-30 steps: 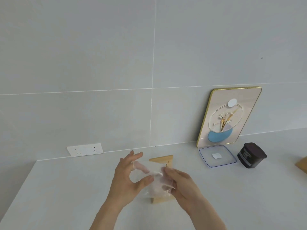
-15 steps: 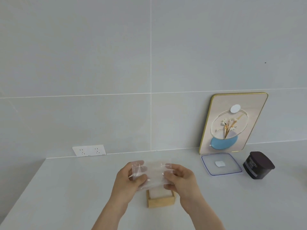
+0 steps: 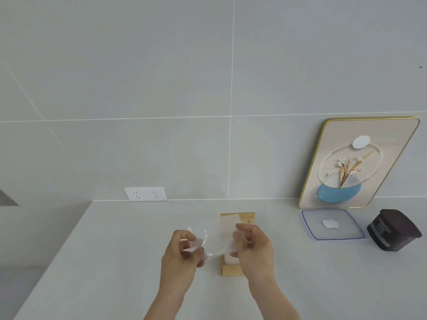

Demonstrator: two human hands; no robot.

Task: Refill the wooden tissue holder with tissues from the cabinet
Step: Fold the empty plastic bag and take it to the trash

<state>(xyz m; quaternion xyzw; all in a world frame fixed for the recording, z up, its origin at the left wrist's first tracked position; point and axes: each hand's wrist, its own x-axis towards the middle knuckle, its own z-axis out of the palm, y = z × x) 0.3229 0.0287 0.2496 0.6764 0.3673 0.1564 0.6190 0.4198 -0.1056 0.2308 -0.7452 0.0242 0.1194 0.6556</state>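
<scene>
Fingers of both hands — left hand, right hand — pinch clear wrapper above wooden holder.

Framed picture, clear lid, dark jar

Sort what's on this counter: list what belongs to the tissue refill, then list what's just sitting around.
Part of the job:
wooden tissue holder
white tissues inside it
clear plastic wrapper, held by the left hand and right hand

Just lying about:
framed flower picture
clear square lid
dark jar
wall socket
</scene>
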